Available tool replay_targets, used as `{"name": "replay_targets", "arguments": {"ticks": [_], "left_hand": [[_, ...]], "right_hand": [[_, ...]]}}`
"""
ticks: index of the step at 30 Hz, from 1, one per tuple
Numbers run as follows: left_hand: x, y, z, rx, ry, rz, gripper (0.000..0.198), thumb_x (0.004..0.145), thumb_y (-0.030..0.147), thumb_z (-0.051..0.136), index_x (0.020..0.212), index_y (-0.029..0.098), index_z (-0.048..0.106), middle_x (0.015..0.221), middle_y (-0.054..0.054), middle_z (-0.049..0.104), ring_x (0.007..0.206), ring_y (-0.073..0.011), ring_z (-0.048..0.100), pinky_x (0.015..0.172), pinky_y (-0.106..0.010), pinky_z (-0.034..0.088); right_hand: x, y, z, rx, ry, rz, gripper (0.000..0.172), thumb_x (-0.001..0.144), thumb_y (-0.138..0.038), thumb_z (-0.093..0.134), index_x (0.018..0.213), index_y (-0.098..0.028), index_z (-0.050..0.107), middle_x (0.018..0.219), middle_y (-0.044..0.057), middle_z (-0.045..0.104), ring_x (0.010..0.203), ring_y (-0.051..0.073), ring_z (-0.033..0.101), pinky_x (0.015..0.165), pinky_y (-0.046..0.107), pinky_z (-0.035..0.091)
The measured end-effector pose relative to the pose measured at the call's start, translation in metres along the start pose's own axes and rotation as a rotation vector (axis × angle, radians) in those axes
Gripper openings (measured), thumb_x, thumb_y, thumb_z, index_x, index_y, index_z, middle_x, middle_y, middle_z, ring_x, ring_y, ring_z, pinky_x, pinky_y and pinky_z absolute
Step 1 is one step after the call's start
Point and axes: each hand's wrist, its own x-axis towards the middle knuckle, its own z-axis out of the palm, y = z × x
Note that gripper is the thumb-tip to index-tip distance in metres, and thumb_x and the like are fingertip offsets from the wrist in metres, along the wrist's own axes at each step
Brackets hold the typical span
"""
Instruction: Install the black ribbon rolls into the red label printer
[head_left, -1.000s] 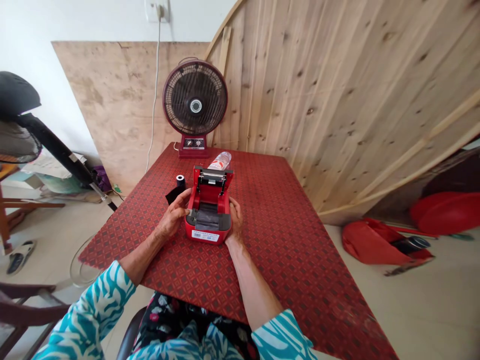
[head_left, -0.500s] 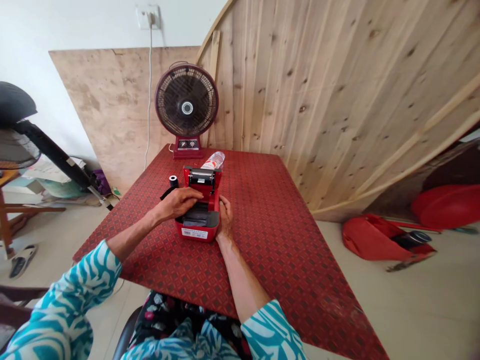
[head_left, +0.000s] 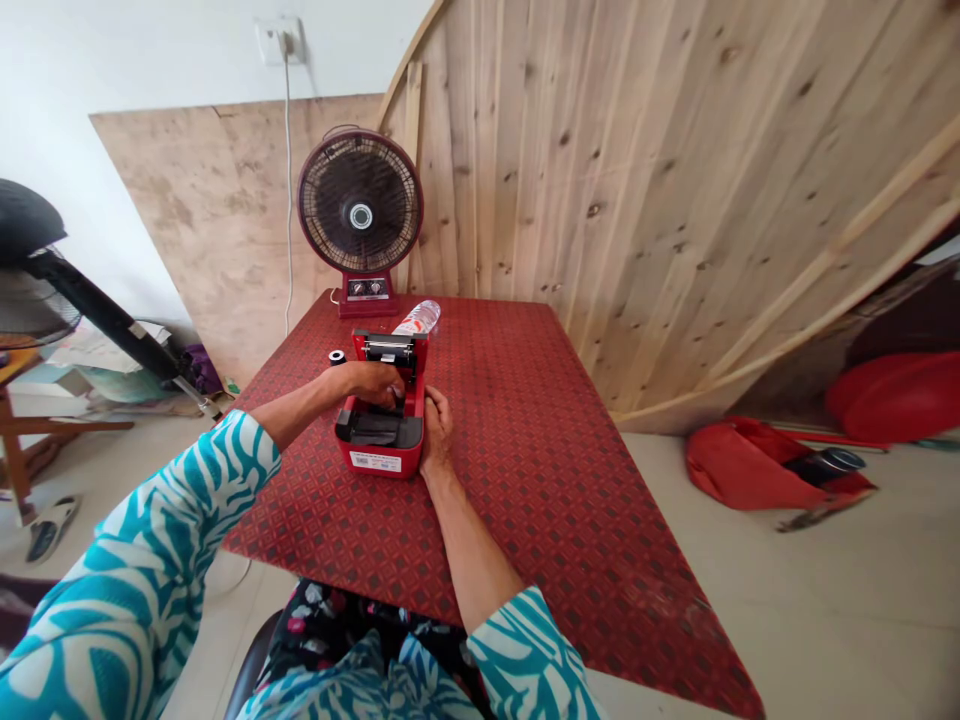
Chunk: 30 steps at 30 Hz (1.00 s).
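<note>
A red and black label printer (head_left: 381, 462) stands on the table with its lid (head_left: 390, 345) raised and a white sticker on its front. My left hand (head_left: 375, 382) reaches into it from the left, just below the lid. Its fingers bend downward, and their tips are partly hidden, so I cannot make out what they hold. At the printer's right side, my right hand (head_left: 437, 430) grips the casing. Dark film or sheet (head_left: 375, 430) lies in the front of the opening. A small black roll with a white end (head_left: 337, 357) stands behind my left forearm.
Behind the printer a clear plastic bottle (head_left: 418, 318) lies on the red patterned table (head_left: 540, 480). A dark red fan (head_left: 361, 215) stands at the back edge. To the right, a red bag (head_left: 731, 465) lies on the floor; a standing fan (head_left: 97, 310) leans in at left.
My left hand has moved forward, deeper into the printer toward the raised lid, with its fingers now pointing down. My right hand keeps its place on the printer's side. The view has shifted slightly.
</note>
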Motion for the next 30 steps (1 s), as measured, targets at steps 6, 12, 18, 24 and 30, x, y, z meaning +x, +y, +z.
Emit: {"name": "replay_targets", "arguments": {"ticks": [6, 12, 18, 24, 30], "left_hand": [[-0.005, -0.003, 0.008, -0.056, 0.031, 0.029, 0.023, 0.075, 0.013, 0.056, 0.089, 0.019, 0.073, 0.085, -0.001, 0.074, 0.071, -0.0147, 0.064, 0.064, -0.020, 0.043], [-0.019, -0.003, 0.020, -0.053, 0.249, 0.051, 0.027, 0.075, 0.017, 0.061, 0.098, 0.025, 0.071, 0.100, -0.003, 0.073, 0.093, -0.0216, 0.066, 0.081, -0.027, 0.046], [-0.051, 0.002, 0.021, -0.136, 0.513, 0.148, 0.030, 0.079, 0.021, 0.061, 0.108, 0.020, 0.068, 0.106, -0.009, 0.069, 0.102, -0.0243, 0.062, 0.092, -0.035, 0.045], [-0.099, -0.025, 0.031, -0.674, 0.848, 0.011, 0.035, 0.080, 0.035, 0.065, 0.110, 0.018, 0.064, 0.101, -0.006, 0.069, 0.087, -0.0191, 0.064, 0.080, -0.032, 0.050], [-0.130, -0.087, 0.054, -1.022, 1.167, -0.128, 0.052, 0.069, 0.040, 0.075, 0.114, 0.019, 0.058, 0.094, -0.004, 0.068, 0.087, -0.0177, 0.064, 0.079, -0.030, 0.052]], "right_hand": [[0.001, 0.001, -0.001, 0.005, -0.011, 0.000, 0.034, 0.080, -0.042, 0.051, 0.104, -0.022, 0.065, 0.108, 0.004, 0.069, 0.102, 0.018, 0.060, 0.095, 0.035, 0.043], [0.000, -0.001, -0.002, -0.012, 0.004, 0.006, 0.036, 0.079, -0.042, 0.052, 0.106, -0.021, 0.064, 0.111, 0.005, 0.068, 0.103, 0.018, 0.059, 0.096, 0.035, 0.042], [0.000, -0.003, -0.001, 0.003, -0.003, 0.015, 0.037, 0.077, -0.043, 0.053, 0.103, -0.021, 0.065, 0.108, 0.004, 0.068, 0.101, 0.018, 0.060, 0.092, 0.034, 0.044], [-0.001, -0.002, -0.002, -0.005, 0.013, 0.023, 0.038, 0.076, -0.044, 0.054, 0.104, -0.021, 0.066, 0.105, 0.004, 0.070, 0.099, 0.018, 0.060, 0.086, 0.033, 0.045], [-0.002, -0.004, -0.001, 0.003, 0.033, 0.039, 0.040, 0.075, -0.045, 0.055, 0.104, -0.020, 0.066, 0.101, 0.004, 0.071, 0.093, 0.019, 0.062, 0.081, 0.033, 0.047]]}}
